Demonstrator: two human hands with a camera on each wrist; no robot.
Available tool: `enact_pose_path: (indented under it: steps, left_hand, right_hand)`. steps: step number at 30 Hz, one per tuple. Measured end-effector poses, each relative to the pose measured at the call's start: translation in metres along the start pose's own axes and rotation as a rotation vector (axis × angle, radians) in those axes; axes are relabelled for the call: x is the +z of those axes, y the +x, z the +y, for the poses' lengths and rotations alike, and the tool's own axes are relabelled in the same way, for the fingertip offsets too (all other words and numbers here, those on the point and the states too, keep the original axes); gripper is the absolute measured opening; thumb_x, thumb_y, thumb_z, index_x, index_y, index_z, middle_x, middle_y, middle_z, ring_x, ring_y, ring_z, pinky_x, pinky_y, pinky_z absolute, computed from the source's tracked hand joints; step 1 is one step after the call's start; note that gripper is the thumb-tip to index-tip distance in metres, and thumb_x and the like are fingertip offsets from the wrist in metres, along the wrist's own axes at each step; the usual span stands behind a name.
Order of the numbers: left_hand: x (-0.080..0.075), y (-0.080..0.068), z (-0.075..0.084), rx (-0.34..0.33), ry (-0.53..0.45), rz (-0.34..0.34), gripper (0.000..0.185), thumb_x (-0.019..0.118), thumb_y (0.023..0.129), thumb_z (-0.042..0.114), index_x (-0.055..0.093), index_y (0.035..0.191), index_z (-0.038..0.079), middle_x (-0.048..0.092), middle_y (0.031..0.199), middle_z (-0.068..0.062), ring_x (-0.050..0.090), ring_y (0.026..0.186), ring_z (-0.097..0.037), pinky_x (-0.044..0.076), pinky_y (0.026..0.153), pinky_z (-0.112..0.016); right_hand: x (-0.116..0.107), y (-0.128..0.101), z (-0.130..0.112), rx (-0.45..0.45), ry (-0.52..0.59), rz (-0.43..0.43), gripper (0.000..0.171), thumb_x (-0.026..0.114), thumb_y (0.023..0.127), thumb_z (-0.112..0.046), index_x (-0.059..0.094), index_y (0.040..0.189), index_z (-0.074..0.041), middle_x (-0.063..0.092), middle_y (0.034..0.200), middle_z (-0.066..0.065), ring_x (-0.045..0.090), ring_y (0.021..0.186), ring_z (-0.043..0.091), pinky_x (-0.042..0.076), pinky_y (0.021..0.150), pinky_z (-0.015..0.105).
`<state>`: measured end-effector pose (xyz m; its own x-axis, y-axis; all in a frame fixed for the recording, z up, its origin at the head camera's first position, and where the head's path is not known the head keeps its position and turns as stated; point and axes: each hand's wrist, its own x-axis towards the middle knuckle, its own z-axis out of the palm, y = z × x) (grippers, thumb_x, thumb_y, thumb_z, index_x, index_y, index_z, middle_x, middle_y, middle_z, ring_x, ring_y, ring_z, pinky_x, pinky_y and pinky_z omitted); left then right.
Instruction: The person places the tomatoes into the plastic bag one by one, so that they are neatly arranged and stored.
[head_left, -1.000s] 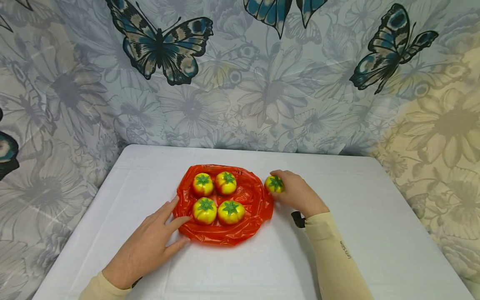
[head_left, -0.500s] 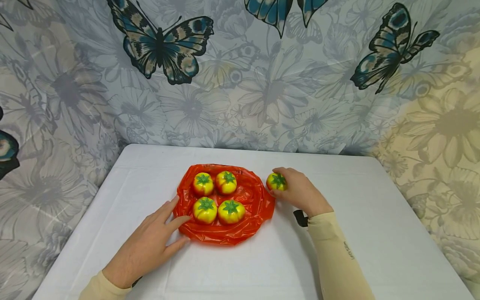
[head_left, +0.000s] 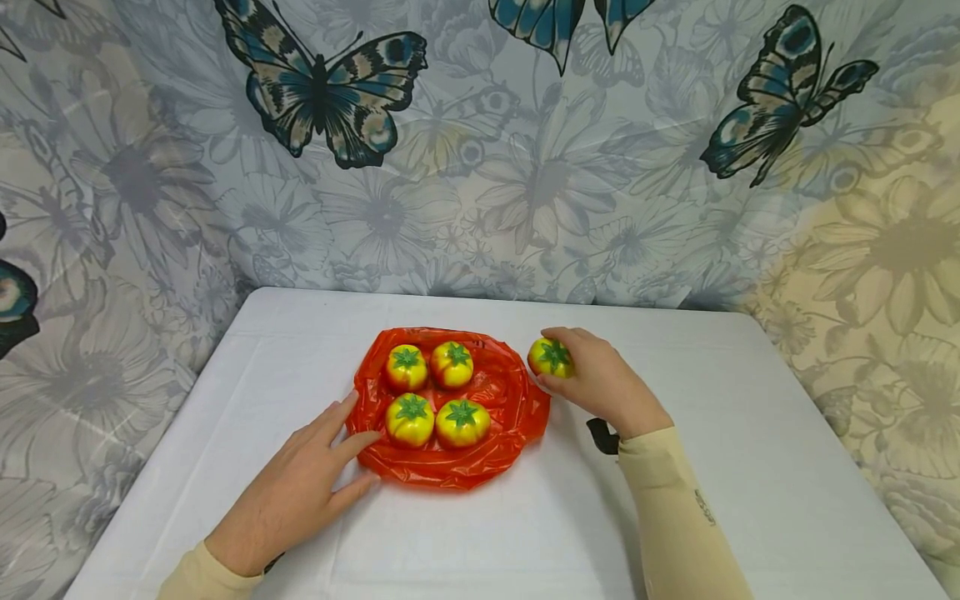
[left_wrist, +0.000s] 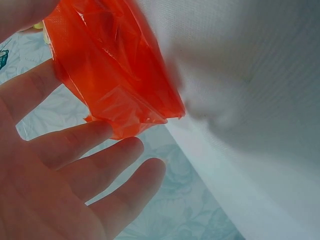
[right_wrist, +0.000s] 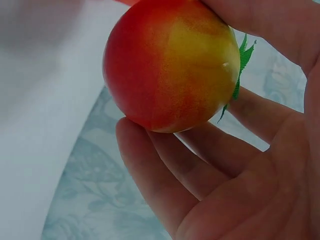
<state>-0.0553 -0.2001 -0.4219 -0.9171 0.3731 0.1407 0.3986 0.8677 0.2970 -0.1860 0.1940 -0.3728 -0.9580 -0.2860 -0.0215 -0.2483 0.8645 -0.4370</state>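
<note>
A red plastic bag [head_left: 510, 400] lies flat in the middle of the white table [head_left: 750, 467] with several yellow-red toy tomatoes [head_left: 409, 420] on it. My right hand [head_left: 592, 379] grips one more tomato [head_left: 551, 357] just off the bag's right edge, lifted slightly; the right wrist view shows the tomato [right_wrist: 172, 62] held between curled fingers [right_wrist: 165, 185] and thumb. My left hand [head_left: 300, 487] lies flat with straight fingers, fingertips touching the bag's left front edge. In the left wrist view the spread fingers [left_wrist: 95, 165] sit beside the bag [left_wrist: 115, 80].
A curtain with flowers and butterflies [head_left: 330, 92] hangs right behind the table's far edge. Bare white tabletop stretches to the left, right and front of the bag. A dark strap [head_left: 602, 435] shows at my right wrist.
My right hand has moved the gripped tomato a little up and away from me, beside the bag's right edge. The left hand and the tomatoes on the bag have stayed still.
</note>
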Motion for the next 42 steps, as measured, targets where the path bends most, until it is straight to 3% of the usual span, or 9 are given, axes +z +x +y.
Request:
enact_pose_path:
  steps: [10, 33, 42]
  left_hand:
    - [-0.002, 0.000, 0.000, -0.006, -0.002, -0.001, 0.053, 0.085, 0.093, 0.046, 0.075, 0.138, 0.021, 0.041, 0.172, -0.020, 0.050, 0.151, -0.048, 0.051, 0.114, -0.067]
    - [-0.002, 0.000, -0.001, -0.006, -0.022, -0.004, 0.051, 0.084, 0.094, 0.047, 0.075, 0.137, 0.022, 0.040, 0.173, -0.020, 0.051, 0.150, -0.050, 0.051, 0.113, -0.066]
    - [0.000, 0.000, -0.002, -0.005, -0.016, 0.002, 0.051, 0.084, 0.094, 0.048, 0.075, 0.138, 0.023, 0.040, 0.173, -0.019, 0.051, 0.150, -0.050, 0.051, 0.114, -0.066]
  right_hand:
    - [-0.003, -0.003, -0.021, -0.009, 0.020, -0.028, 0.066, 0.081, 0.097, -0.030, 0.055, 0.156, -0.014, 0.061, 0.151, 0.013, 0.065, 0.127, 0.033, 0.061, 0.106, 0.055]
    - [0.015, -0.002, -0.048, -0.144, 0.035, -0.086, 0.064, 0.082, 0.097, -0.033, 0.058, 0.153, -0.015, 0.063, 0.150, 0.009, 0.066, 0.133, 0.030, 0.057, 0.112, 0.052]
    - [0.021, 0.009, -0.060, -0.187, 0.017, -0.109, 0.063, 0.083, 0.096, -0.034, 0.059, 0.152, -0.017, 0.065, 0.147, 0.007, 0.066, 0.132, 0.027, 0.057, 0.114, 0.051]
